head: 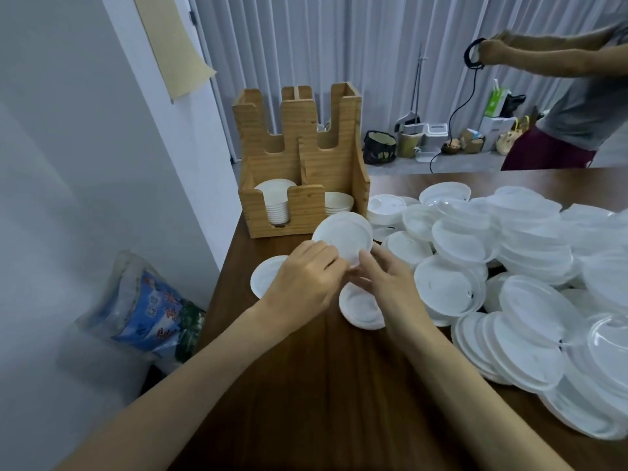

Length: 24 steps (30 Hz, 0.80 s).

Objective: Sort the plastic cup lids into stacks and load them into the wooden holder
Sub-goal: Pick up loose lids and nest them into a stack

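Fingers on both sides are pinching the near edge of one white lid. The left hand is gripping it from the left and the right hand from the right, so it's hanging tilted just above the table, right in front of the wooden holder. A loose lid is lying flat partly under the left hand, and a short stack is sitting under the right wrist. The holder's two low front slots are already holding lids, a taller stack in the left one and a lower stack in the right. The messy big pile is sprawling across the whole right side of the table. Off the left edge a plastic bag is slumping against the wall, and at the back right a second person is holding a black cable.
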Each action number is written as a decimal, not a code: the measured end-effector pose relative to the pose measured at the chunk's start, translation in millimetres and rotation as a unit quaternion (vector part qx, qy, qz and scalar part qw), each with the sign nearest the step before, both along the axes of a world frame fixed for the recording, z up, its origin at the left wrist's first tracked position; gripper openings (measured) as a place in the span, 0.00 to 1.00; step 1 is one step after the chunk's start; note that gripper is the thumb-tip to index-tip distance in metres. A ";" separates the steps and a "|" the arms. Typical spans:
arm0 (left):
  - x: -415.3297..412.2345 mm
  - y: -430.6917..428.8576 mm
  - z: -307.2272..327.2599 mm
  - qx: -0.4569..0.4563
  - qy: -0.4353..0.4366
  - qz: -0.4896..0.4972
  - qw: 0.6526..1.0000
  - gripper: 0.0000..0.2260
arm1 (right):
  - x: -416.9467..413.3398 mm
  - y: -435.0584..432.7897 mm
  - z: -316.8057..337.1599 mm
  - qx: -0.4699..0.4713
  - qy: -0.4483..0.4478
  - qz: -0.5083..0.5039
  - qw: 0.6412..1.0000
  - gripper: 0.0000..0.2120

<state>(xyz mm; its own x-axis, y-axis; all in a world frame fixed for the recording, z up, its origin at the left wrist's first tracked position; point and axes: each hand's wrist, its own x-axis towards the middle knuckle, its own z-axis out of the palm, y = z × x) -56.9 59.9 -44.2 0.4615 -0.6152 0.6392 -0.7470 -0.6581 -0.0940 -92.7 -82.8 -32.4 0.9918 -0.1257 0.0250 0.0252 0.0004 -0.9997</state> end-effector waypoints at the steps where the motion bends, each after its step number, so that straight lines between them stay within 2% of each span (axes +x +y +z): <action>1: -3.9 2.8 -1.0 0.002 -0.003 -0.004 1.000 0.08 | 4.4 1.7 2.1 0.028 0.013 0.005 1.000 0.10; 7: -10.4 44.3 -17.5 -0.040 0.036 0.051 0.997 0.12 | 25.1 19.1 0.7 0.050 0.067 0.050 0.995 0.14; 8: -11.6 51.5 -19.7 -0.047 0.040 0.064 0.996 0.12 | 25.2 24.2 -0.8 0.016 0.062 0.048 0.997 0.14; 10: -16.0 63.0 -22.2 -0.069 0.059 0.095 0.991 0.13 | 22.0 33.1 -4.8 -0.113 0.020 0.026 0.993 0.15; 13: -19.2 74.6 -27.0 -0.079 0.093 0.119 0.985 0.13 | 17.1 43.6 -12.3 -0.276 -0.031 0.028 0.960 0.21; 18: -21.3 72.2 -32.9 -0.056 0.139 0.109 0.983 0.14 | 18.7 55.4 -27.2 -0.356 -0.047 0.076 0.930 0.30; 24: -24.5 72.3 -36.3 -0.064 0.160 0.107 0.979 0.16 | 18.9 58.6 -33.3 -0.364 -0.043 0.087 0.926 0.35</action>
<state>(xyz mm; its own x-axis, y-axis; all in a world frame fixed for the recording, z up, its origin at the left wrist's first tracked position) -81.5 132.2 -80.5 0.7604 -0.4070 0.5061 -0.5689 -0.7933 0.2168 -73.8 -24.2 -65.7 0.9860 0.1162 0.1198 0.1667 -0.6612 -0.7314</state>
